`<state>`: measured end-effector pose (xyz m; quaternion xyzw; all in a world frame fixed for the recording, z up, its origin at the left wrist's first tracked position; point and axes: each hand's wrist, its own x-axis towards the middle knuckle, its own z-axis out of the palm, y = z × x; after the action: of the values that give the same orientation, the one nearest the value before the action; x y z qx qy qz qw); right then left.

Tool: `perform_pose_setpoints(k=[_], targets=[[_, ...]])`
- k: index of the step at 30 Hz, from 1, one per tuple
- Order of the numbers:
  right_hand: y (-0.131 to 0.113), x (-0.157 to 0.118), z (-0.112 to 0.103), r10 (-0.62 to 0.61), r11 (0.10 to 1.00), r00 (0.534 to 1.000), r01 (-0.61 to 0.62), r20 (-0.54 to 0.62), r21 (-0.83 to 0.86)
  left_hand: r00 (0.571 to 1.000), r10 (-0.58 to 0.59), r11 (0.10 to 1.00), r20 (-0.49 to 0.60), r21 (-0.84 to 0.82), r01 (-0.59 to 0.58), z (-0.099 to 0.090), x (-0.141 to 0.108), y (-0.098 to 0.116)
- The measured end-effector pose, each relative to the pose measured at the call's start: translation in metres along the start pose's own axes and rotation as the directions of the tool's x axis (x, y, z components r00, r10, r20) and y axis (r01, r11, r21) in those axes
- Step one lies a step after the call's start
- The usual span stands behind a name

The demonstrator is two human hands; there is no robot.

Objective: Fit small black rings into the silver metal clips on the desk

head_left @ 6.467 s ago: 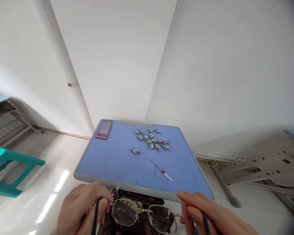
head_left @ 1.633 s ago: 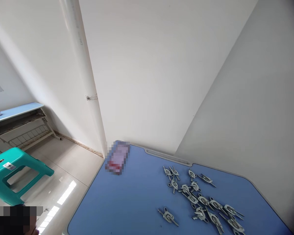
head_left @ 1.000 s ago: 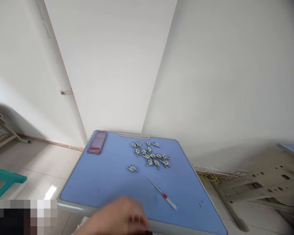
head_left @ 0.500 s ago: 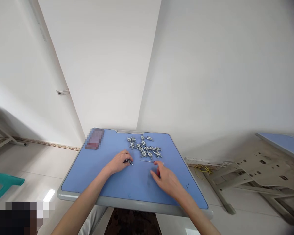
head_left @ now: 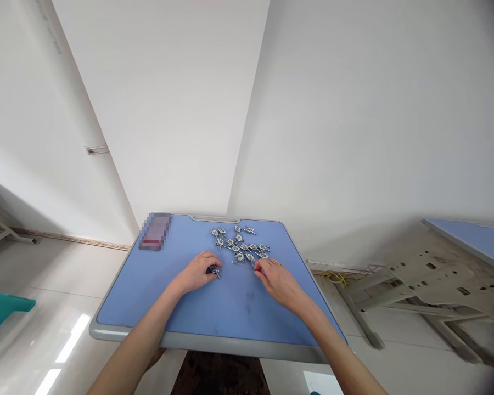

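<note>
My left hand [head_left: 195,272] rests on the blue tabletop, its fingers closed on a small metal fitting [head_left: 214,270]. My right hand [head_left: 276,281] pinches a red-handled screwdriver [head_left: 243,264] at the handle, and its thin shaft points left below the pile. A loose pile of several similar zinc-coloured fittings [head_left: 239,245] lies just beyond both hands, nearly touching my right fingertips. Part of the screwdriver handle is hidden by my fingers.
The blue table [head_left: 214,341] has a grey rim and stands against a white wall corner. A pixelated flat object [head_left: 155,231] lies at its far left. A teal stool [head_left: 4,310], a blue-topped desk [head_left: 465,236] and yellow wire [head_left: 333,281] surround it.
The lone fitting has left the tabletop and is now in my left hand. My right hand has moved onto the screwdriver, whose shaft has swung round. The view has shifted slightly.
</note>
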<state>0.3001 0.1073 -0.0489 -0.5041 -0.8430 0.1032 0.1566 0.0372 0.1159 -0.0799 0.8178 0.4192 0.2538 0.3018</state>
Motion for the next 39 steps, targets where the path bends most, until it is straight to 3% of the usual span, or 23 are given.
perform_pose_setpoints(k=[3, 5, 7, 10, 13, 16, 18, 21, 25, 31, 35, 39], targets=[[-0.015, 0.019, -0.012, 0.025, 0.933, 1.0, -0.026, 0.009, 0.36, 0.999, -0.019, 0.999, -0.034, -0.041, 0.018, -0.006, 0.001, 0.001], [-0.026, 0.036, -0.015, 0.052, 0.831, 0.997, -0.015, -0.051, 0.556, 0.992, -0.066, 0.99, -0.106, -0.135, 0.051, -0.011, 0.001, 0.002], [-0.035, 0.052, -0.013, 0.06, 0.703, 0.998, -0.033, -0.013, 0.711, 0.979, -0.1, 0.966, -0.178, -0.254, 0.052, -0.016, 0.002, 0.003], [-0.043, 0.067, -0.001, 0.047, 0.505, 0.995, -0.099, 0.087, 0.858, 0.966, -0.103, 0.963, -0.237, -0.268, 0.037, -0.018, 0.004, 0.004], [-0.047, 0.068, 0.014, 0.082, 0.287, 0.993, -0.107, 0.086, 0.952, 0.967, -0.099, 0.981, -0.233, -0.185, 0.056, -0.013, 0.007, 0.008], [-0.048, 0.064, 0.025, 0.07, 0.183, 0.994, -0.1, 0.088, 0.978, 0.969, -0.077, 0.988, -0.233, -0.152, 0.042, -0.009, 0.007, 0.013], [-0.047, 0.062, 0.026, 0.101, 0.193, 0.993, -0.074, 0.055, 0.979, 0.956, -0.109, 0.991, -0.272, -0.102, 0.084, -0.006, 0.005, 0.016], [-0.041, 0.061, 0.023, 0.22, 0.28, 0.972, 0.015, -0.08, 0.96, 0.927, -0.198, 0.974, -0.317, 0.04, 0.222, 0.002, 0.001, 0.019], [-0.037, 0.058, 0.021, 0.226, 0.369, 0.961, 0.067, -0.159, 0.927, 0.952, -0.215, 0.938, -0.217, 0.227, 0.263, 0.016, 0.0, 0.017], [-0.046, 0.052, 0.025, 0.127, 0.497, 0.983, 0.053, -0.134, 0.866, 0.977, -0.177, 0.976, -0.116, 0.107, 0.189, 0.017, 0.004, 0.011], [-0.047, 0.049, 0.024, 0.081, 0.611, 0.979, 0.1, -0.187, 0.786, 0.982, -0.143, 0.987, -0.127, 0.051, 0.151, 0.016, 0.003, 0.009], [-0.045, 0.048, 0.024, 0.0, 0.71, 0.974, 0.161, -0.228, 0.686, 0.973, -0.181, 0.978, -0.142, 0.077, 0.194, 0.018, 0.002, 0.007]])
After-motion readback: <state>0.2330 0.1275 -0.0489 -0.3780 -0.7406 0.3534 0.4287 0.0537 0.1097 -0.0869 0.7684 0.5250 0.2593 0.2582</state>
